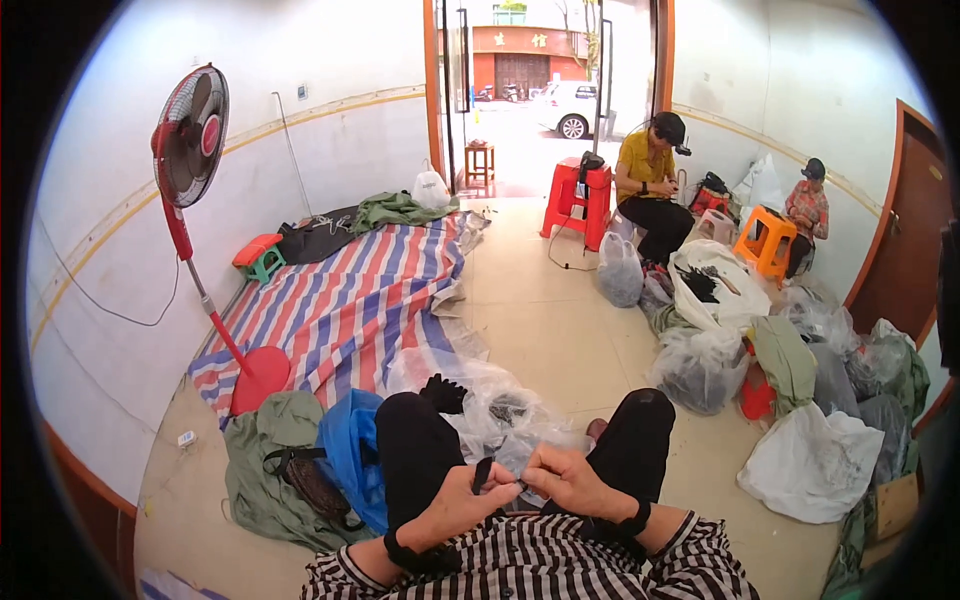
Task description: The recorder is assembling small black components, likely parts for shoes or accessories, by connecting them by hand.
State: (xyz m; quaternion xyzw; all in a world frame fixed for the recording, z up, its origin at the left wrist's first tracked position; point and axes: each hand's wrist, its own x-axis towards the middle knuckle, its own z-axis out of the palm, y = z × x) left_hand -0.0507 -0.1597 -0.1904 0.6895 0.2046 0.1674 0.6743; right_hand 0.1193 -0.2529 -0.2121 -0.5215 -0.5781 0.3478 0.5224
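My left hand (468, 502) and my right hand (568, 479) meet in front of my lap, fingertips almost touching. A narrow black strip (483, 471) stands up from the left hand between thumb and fingers; its exact kind is too small to make out. Pinched fingers close my right hand over something tiny and dark that is mostly hidden. Beyond the hands, a clear plastic bag (505, 408) with dark contents lies between my knees. Bunched black fabric pieces (442, 394) rest by my left knee.
Left are a blue bag (352, 450), green cloth sack (270, 470), striped sheet (340, 300) and red fan (190, 140). Right are filled plastic bags (700, 370) and a white sack (812, 465). Two people sit farther back near a red stool (580, 205) and orange stool (765, 240).
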